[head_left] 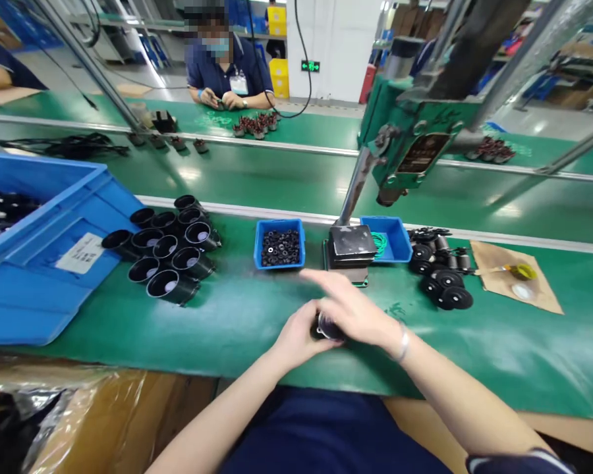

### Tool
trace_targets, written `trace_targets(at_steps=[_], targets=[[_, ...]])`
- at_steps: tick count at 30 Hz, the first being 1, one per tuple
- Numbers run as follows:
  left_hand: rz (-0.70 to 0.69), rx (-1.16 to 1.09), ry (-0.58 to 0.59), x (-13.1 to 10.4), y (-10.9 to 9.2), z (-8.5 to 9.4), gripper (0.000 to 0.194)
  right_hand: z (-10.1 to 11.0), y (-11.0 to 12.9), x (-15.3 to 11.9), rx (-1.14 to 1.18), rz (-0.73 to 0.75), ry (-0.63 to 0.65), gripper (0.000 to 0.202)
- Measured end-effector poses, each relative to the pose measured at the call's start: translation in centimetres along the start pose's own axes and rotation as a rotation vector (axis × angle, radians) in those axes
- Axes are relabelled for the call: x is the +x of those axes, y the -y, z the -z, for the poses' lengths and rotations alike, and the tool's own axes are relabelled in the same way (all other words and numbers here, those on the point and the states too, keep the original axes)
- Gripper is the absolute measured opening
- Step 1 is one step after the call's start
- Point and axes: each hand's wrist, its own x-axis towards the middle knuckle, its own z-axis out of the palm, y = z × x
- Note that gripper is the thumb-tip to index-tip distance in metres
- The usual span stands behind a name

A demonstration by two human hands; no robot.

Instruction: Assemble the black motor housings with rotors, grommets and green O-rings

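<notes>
- Head view: the left hand point(296, 334) is wrapped round a black cup point(330, 327), low over the green bench point(247, 342).
- The right hand point(356, 308) lies across the cup's open end, blurred, a finger stretched out; whether it pinches anything cannot be told.
- The step in hand looks like work at that open end; the next move seems to call for a steady left grip.
- Beyond, to the left, more black cups point(165, 284) lie grouped; ahead is a blue tub point(279, 264) of small black parts.
- Farthest, a co-worker point(227, 69) sits behind another bench.
</notes>
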Motion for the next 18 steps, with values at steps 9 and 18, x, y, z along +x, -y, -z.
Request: trace_targets(at_steps=[9, 18], targets=[[-0.142, 0.270, 0.094, 0.1, 0.9, 0.3, 0.060, -1.8, -4.0, -8.6, 0.418, -0.063, -0.781, 0.045], [-0.180, 0.350, 0.050, -0.1, 1.5, 0.1, 0.061, 1.5, -3.6, -6.0, -0.174, -0.242, -0.565, 0.041]])
